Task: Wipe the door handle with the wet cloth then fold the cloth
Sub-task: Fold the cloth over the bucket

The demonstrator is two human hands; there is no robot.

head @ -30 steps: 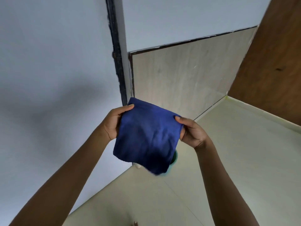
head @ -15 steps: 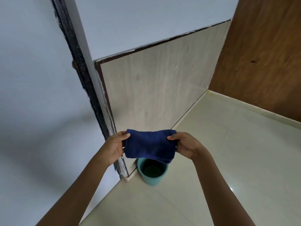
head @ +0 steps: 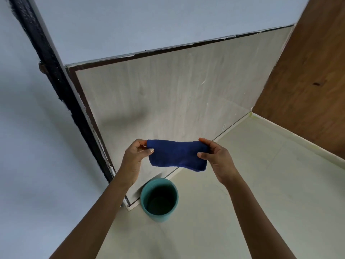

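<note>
Head view — two hands, left hand [head: 134, 156], right hand [head: 217, 159], one cloth [head: 177, 156], one bucket [head: 159, 200]

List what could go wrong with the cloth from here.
1. The cloth is pinched only at its two ends by the left hand and right hand; a slipped pinch would probably undo the fold.
2. The open bucket stands on the floor below it, so a dropped cloth might land inside.

cloth [head: 177, 156] is folded down to a narrow strip now, and it sits higher above the teal bucket [head: 159, 200].
</note>
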